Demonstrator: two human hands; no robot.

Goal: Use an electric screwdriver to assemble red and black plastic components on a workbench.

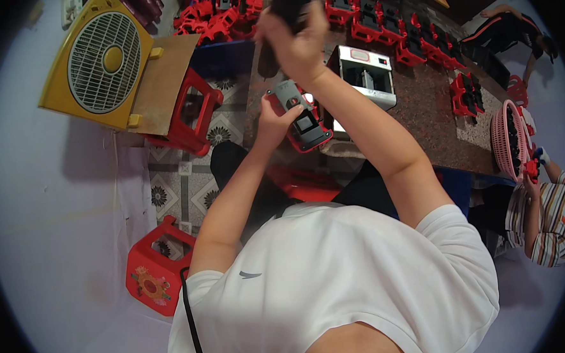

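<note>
In the head view, the left hand [272, 121] was closed on the left edge of a grey-and-red housing [306, 125], thumb over its face, near the front edge of the bench [414, 128]. Its long axis slanted from upper left to lower right. The right hand [298, 44], farther off, lay just beyond its upper end, half-curled about a blurred dark object [290, 10]; whether it gripped this, I could not tell.

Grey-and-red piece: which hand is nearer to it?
Left. The left hand holds the grey-and-red piece; the right hand is beyond its far end, apart from it, holding a dark object.
</note>
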